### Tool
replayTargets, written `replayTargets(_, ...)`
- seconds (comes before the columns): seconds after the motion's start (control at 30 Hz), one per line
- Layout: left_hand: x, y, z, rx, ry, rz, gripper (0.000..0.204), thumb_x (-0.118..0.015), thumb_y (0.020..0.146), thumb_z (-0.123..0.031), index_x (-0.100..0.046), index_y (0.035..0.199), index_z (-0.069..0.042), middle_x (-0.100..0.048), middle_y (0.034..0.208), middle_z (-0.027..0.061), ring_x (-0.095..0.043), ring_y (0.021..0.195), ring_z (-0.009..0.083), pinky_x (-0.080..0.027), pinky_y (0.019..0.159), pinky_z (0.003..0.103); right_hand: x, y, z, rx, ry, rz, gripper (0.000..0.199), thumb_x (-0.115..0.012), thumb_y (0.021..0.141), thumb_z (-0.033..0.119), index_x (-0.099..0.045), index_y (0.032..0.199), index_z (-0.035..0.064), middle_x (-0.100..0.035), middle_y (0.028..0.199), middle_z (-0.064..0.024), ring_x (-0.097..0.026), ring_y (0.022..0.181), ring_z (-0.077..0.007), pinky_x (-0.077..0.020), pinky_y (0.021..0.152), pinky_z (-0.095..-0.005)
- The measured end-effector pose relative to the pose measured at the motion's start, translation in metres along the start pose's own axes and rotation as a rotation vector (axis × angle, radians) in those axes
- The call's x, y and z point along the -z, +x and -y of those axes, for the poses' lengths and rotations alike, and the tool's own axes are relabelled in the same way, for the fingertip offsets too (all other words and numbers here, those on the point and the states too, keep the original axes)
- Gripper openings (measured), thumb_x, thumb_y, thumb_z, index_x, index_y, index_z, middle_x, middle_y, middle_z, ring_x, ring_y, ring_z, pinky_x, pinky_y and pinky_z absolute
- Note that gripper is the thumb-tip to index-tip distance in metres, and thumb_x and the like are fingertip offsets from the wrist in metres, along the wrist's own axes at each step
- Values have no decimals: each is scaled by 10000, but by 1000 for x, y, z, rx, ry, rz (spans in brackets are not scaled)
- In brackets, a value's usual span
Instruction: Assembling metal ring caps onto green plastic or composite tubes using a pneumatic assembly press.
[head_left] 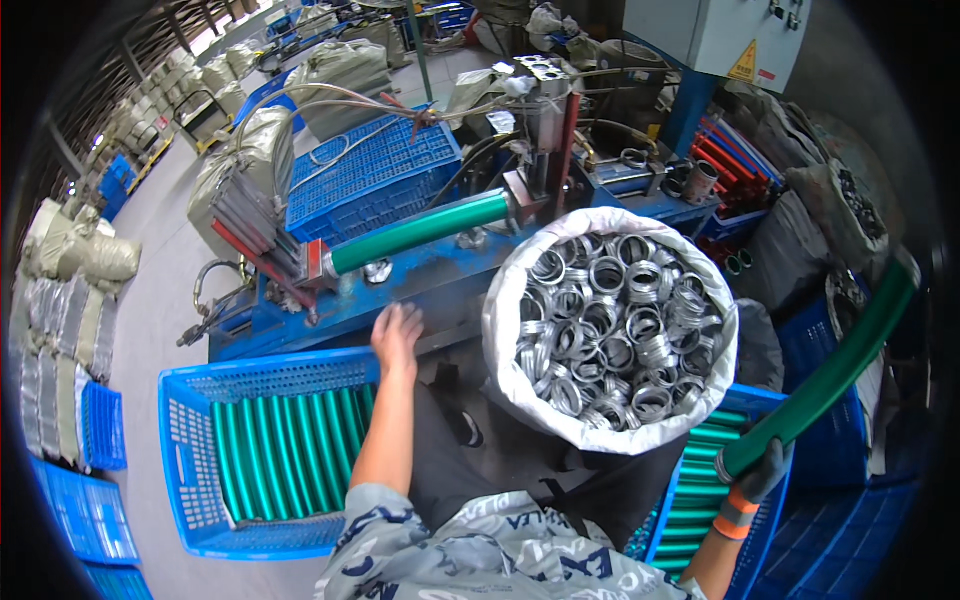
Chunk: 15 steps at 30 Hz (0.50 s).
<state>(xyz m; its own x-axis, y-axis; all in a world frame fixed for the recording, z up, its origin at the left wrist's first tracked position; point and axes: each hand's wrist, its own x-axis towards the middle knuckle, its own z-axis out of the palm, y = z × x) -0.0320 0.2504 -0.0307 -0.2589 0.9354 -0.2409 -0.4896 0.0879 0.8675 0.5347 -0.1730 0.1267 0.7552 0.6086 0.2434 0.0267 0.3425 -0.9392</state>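
Fingers (408, 318) of your left hand (397, 335) lie spread and flat on the blue machine worktop (420, 285), holding nothing, just at 6 o'clock from the green tube (420, 232) that sits clamped across the press fixture (545, 150). Your gloved right hand (762, 472) is wrapped tight around the lower end of a second green tube (830, 370), which slants up toward 1 o'clock, clear of everything else.

Between your arms, at the centre of the view, stands a white sack (610, 335) full of silvery metal ring fittings (610, 330). At 8 o'clock from it a blue crate (265, 450) holds a row of green tubes lying side by side; at 5 o'clock another blue crate (745, 400) holds more green tubes under your right wrist.

As a judgement: one tube is in the machine and one is in hand, so you look to be mid-cycle. Both crates carry many tubes and the sack is still heaped, so plenty appears left; which crate holds finished pieces cannot be told.
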Motion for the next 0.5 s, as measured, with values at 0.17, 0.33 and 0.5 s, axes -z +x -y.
replayTargets(0.17, 81, -38, 14, -54, 232, -90, 433, -777, 1129, -197, -642, 1502, -23, -829, 1231, 169, -851, 1006, 271, -658, 830, 344, 154, -42, -43, 92, -455, -356, 446, -769, 1057, 129, -664, 1461, -27, -761, 1285, -106, -737, 1112, -207, -619, 974, -379)
replayTargets(0.33, 93, -36, 44, -258, 516, -20, 333, -768, 1109, -187, -741, 1357, 34, -831, 1212, 199, -841, 986, 281, -690, 861, 388, 272, -130, -114, -310, -594, -533, 305, -814, 1076, 211, -781, 1285, -8, -802, 1157, -87, -716, 969, -169, -589, 845, -353)
replayTargets(0.5, 142, 1, 25, -161, 570, -29, 476, -742, 1140, -241, -652, 1554, -24, -804, 1360, 153, -793, 1170, 249, -610, 992, 363, 293, -225, -146, -836, -1124, -720, 774, -867, 899, 637, -808, 1308, -17, -832, 1295, -270, -800, 1235, -411, -602, 1078, -489)
